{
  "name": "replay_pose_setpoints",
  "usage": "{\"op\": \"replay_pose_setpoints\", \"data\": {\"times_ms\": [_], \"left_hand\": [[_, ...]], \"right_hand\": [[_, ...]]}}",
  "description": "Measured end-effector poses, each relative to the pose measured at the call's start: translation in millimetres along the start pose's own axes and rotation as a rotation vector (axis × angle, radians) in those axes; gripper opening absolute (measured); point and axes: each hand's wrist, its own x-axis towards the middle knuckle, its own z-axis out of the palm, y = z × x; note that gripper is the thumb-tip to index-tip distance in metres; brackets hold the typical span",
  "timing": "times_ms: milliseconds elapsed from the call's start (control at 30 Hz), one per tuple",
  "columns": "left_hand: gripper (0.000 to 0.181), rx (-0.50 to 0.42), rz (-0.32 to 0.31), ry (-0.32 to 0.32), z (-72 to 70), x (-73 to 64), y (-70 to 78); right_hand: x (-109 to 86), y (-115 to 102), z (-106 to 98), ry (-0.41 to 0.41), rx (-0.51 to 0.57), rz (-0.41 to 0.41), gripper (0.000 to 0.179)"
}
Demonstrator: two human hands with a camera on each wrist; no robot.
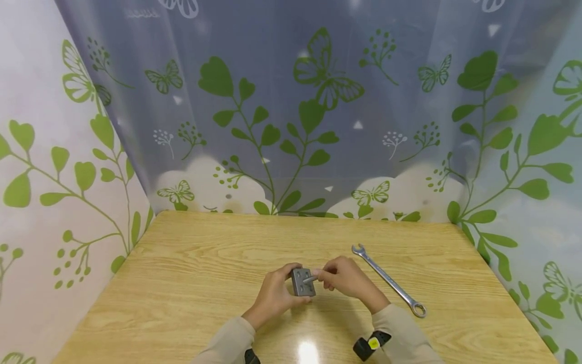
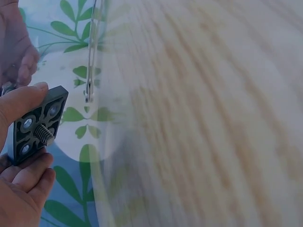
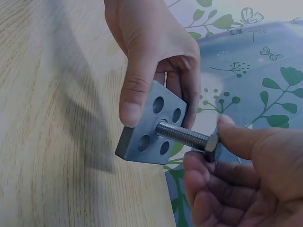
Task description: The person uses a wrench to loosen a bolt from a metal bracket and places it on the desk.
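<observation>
Hex-head bolt (image 3: pixel 186 135): held above the surface (image 1: pixel 204 253), through the central hole of the square metal plate (image 3: pixel 147 124)
Left hand (image 1: pixel 274 291): grips plate by its opposite edges
Right hand (image 1: pixel 346 277): pinches bolt head between thumb and fingers
Done: threaded tip protrudes from far face
Remaining: long threaded shank bare between plate and head; insertion judged only partial
Combination wrench (image 1: pixel 388 279): lies on surface to the right, touched by neither hand

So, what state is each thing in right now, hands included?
Grey square plate with holes, metal or plastic: tilted, held.
Silver hex-headed metal bolt: through the plate, threads showing both sides, head standing clear.
Long silver metal wrench: lying on the pale wood-grain table, untouched.
Left hand: gripping the plate.
Right hand: pinching the bolt's head.
</observation>
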Motion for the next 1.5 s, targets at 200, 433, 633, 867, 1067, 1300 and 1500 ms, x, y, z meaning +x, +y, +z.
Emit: {"op": "replay_pose_setpoints", "data": {"times_ms": [200,433,633,867,1067,1300,1500], "left_hand": [[0.071,0.000,0.006,-0.003,-0.9,-0.5,-0.9],[0.071,0.009,0.012,0.005,-1.1,-0.4,0.0],[0.069,-0.002,-0.002,0.000,-1.9,-1.1,2.1],[0.069,-0.022,-0.002,-0.009,-2.0,-1.9,1.6],[0.070,-0.007,0.003,-0.004,-0.8,-1.1,0.1],[0.070,-0.018,-0.003,-0.010,-0.6,-1.2,0.0],[0.071,-0.008,0.008,-0.009,-1.3,-1.7,-1.5]], "right_hand": [[-1.1,0.4,-1.6,0.016,-0.021,-0.120,0.018],[-2.0,-0.3,-3.0,0.000,0.020,-0.144,0.022],[-1.5,0.1,-1.8,0.001,0.008,-0.157,0.022],[-0.7,4.5,-0.7,-0.091,-0.004,-0.096,0.035],[-2.0,5.2,1.3,-0.054,0.008,-0.014,0.052],[-1.8,2.6,1.8,-0.023,-0.004,-0.016,0.042],[-1.4,0.1,-2.0,-0.025,-0.063,-0.134,0.010]]}}
